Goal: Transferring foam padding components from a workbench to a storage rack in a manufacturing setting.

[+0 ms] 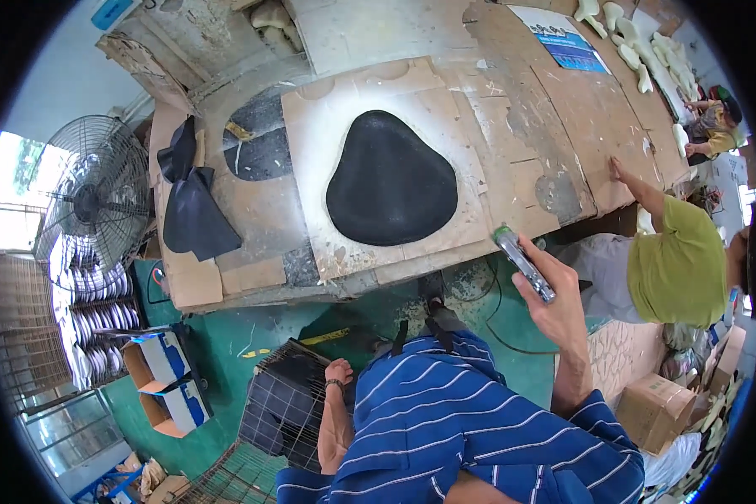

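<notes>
We find the right hand (553, 296) clasping a silver tool (525, 269) — slack fingers could drop it — left hand (338, 371) grip indeterminable.

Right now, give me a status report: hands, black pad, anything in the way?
Right hand gripping green-tipped tool. Left hand curled near wire cage. Black pad lying on cardboard. Nothing covering it; dark limp piece to its left.

A long workbench (512, 139) topped with worn, stained cardboard (596, 143). Across its middle — a whitened square sheet (311, 143) bearing a black rounded-triangular pad (392, 185). Left, crumpled dark material (195, 210); far right, a blue-and-white leaflet (567, 48) and off-white curved pieces (626, 30).
</notes>
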Demonstrator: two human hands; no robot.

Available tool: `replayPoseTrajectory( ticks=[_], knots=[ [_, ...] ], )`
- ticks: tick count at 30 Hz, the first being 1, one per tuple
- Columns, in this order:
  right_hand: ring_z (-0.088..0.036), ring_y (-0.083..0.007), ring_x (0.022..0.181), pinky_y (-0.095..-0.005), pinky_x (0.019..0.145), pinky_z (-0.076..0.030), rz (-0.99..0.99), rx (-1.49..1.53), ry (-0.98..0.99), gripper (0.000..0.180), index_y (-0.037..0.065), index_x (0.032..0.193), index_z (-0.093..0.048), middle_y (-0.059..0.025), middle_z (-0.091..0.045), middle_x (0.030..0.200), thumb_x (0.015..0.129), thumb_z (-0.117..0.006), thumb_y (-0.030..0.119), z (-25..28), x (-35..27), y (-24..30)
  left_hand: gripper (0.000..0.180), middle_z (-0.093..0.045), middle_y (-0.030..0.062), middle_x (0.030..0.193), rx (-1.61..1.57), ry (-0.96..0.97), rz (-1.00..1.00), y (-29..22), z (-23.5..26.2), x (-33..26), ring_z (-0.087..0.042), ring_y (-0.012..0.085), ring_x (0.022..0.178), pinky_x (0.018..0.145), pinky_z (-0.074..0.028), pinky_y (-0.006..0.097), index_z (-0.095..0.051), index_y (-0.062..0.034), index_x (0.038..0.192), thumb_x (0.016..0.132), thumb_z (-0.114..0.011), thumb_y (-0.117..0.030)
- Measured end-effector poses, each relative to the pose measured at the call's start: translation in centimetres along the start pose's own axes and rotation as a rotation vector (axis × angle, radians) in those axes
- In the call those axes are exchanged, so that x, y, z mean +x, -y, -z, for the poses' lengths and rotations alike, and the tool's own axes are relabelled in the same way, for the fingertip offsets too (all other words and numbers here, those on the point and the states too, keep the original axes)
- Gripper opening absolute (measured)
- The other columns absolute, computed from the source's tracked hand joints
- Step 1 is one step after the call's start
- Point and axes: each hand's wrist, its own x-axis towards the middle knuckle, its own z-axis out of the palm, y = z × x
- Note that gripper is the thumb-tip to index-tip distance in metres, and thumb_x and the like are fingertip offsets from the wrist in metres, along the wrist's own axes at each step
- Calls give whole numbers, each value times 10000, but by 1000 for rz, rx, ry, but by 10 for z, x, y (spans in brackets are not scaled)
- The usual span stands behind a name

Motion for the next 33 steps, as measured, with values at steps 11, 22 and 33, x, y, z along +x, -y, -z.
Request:
replayPoseTrajectory(
  ticks=[11,22,33],
  knots=[
    [-717,-301,879,-346,803,-551,51,18,12,616,16,1433,-637,-197,-729,1045,835,-773,-48,13,-24,26,294,-683,13,878,-130,133,-41,-14,-10,34,-604,166,659,492,-418,312,-652,-103,1283,1015,-539,-65],
    [-724,-351,892,-363,818,-554,67,30,185,649,-6,1438,-624,-213,-729,1044,806,-771,-38,40,-51,20,362,-754,61,1016,49,132,-490,-89,-42,34,-704,152,811,632,-556,328,-677,-26,1312,976,-714,-158],
    [-720,-340,893,-360,806,-547,18,0,279,669,3,1434,-635,-215,-730,1055,776,-745,-57,72,-64,-1,286,-739,153,1063,118,-378,-1207,-311,-146,-15,-720,300,959,911,-567,412,-770,-89,1187,920,-674,-51]
  ],
)
